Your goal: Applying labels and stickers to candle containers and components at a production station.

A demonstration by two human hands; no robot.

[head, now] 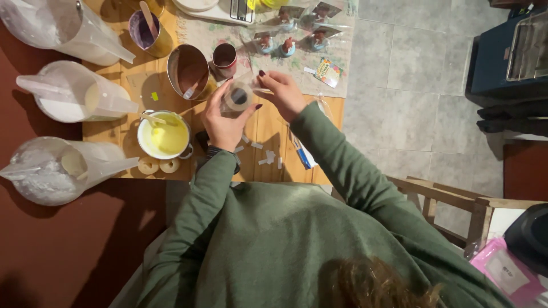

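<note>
My left hand (221,117) grips a roll of clear sticky tape (238,97) above a wooden table (268,128). My right hand (281,92) pinches the free end of the tape just to the roll's right. Both arms wear green sleeves. Several short cut strips of tape (266,157) lie on the table below the hands. A white enamel pot of pale yellow liquid (164,136) with a stick in it stands left of my left hand.
Three clear plastic jugs (71,97) with white contents line the left side. Metal tins (188,71) and a small dark cup (224,57) stand behind the hands. Several wrapped small figures (288,45) lie on a cloth. A wooden chair (451,199) stands at right on the tiled floor.
</note>
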